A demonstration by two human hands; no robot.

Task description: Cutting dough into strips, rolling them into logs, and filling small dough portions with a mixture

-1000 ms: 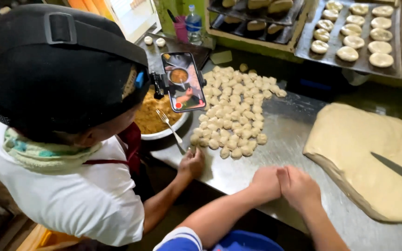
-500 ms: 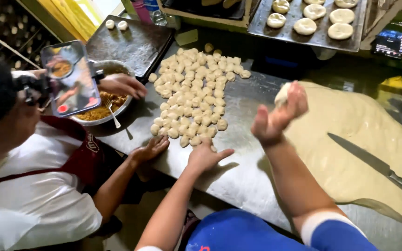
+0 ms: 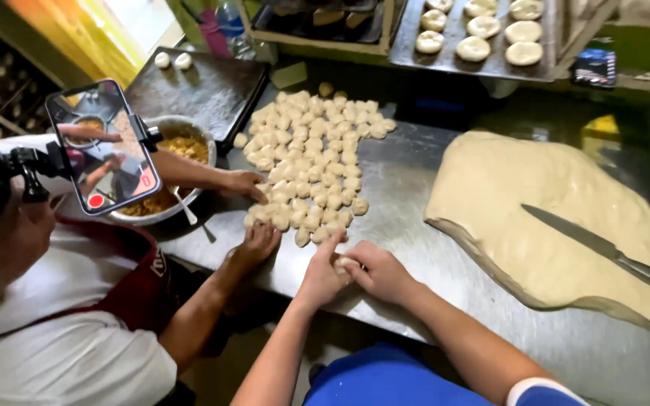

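Head view, steel tabletop (image 3: pixel 415 188). Landmark for all positions: the heap of small dough pieces (image 3: pixel 314 162) at mid-tabletop.

Left hand (image 3: pixel 323 272): at the near edge of the heap, fingers curled inward, thumb side pressed against a single dough ball (image 3: pixel 345 263). Right hand (image 3: pixel 381 272): directly beside the left, fingers cupped around the same ball from the other side. Both hands closed on it; the ball sits between them, low over the tabletop, just off the heap's near edge. Whether the ball rests on the steel cannot be told.

Co-worker, on the heap's left side: one hand (image 3: pixel 257 242) lies on the heap's near-left corner, touching pieces; the other hand (image 3: pixel 244 183) reaches the heap's left edge. A phone on a head mount (image 3: pixel 103 148) is in front of this person.

Left of the heap: metal bowl of brown-orange filling (image 3: pixel 178 150) with a spoon (image 3: pixel 187 213) leaning on its rim.

Beyond-left of the heap: dark baking tray (image 3: pixel 205 90) carrying two dough balls at its far corner.

Right of the heap, apart from it: large flat dough sheet (image 3: pixel 536 203), long knife (image 3: pixel 603 248) lying across it.

Beyond the heap: tray of shaped rounds (image 3: pixel 483 34).
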